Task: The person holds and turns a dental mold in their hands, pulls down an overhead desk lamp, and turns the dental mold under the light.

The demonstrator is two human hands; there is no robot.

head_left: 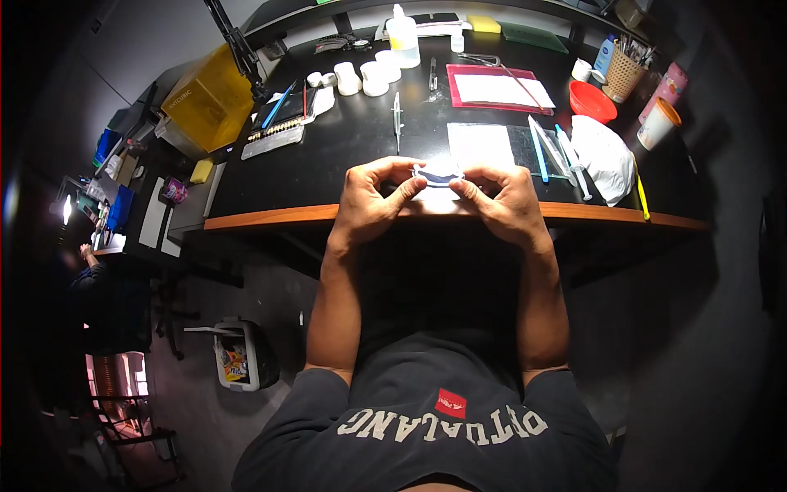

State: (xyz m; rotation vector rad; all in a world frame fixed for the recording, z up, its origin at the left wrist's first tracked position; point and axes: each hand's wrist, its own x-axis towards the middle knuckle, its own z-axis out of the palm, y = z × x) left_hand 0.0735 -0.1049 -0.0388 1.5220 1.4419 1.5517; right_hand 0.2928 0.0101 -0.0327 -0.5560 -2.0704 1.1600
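Note:
Both hands hold a small, pale, curved arch-shaped piece point(438, 178) just above the table's front edge. My left hand point(369, 201) pinches its left end between thumb and fingers. At the right end, the thumb and fingers of my right hand point(504, 201) are closed on it in the same way. Its exact kind is too small and overlit to make out. Beyond my left hand lies a thin metal hand tool point(398, 115). A white sheet point(479, 146) rests on the table just past my right hand.
The black table point(344, 152) has a wooden front edge. Left are white cups point(348, 79) and a tooth-coloured sample strip point(275, 139); a clear bottle point(403, 41) stands behind. Right are a red bowl point(592, 102), a white bag point(602, 160) and a yellow tool point(642, 193).

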